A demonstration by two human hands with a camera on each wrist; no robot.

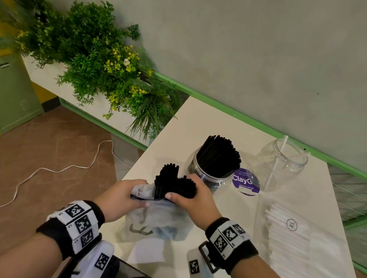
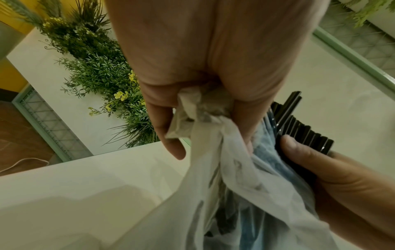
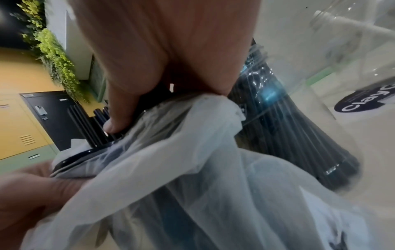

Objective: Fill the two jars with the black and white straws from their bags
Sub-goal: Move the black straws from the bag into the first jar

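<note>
My right hand (image 1: pixel 190 196) grips a bundle of black straws (image 1: pixel 173 181) that sticks out of the mouth of a translucent bag (image 1: pixel 158 221). My left hand (image 1: pixel 124 195) clutches the crumpled top edge of that bag (image 2: pixel 200 108). Just behind stands a clear jar (image 1: pixel 205 176) packed with black straws (image 1: pixel 220 155). Further right a second clear jar (image 1: pixel 284 160) holds one white straw (image 1: pixel 278 157). A bag of white straws (image 1: pixel 287 230) lies flat at the right. In the right wrist view my thumb (image 3: pixel 119 116) presses the black straws against the bag.
A purple round sticker (image 1: pixel 246 181) lies on the white table (image 1: pixel 203 120) between the jars. A planter of green plants (image 1: pixel 100 59) borders the table's left side. A white cable (image 1: pixel 58 169) runs over the floor. Green lockers (image 1: pixel 3 91) stand far left.
</note>
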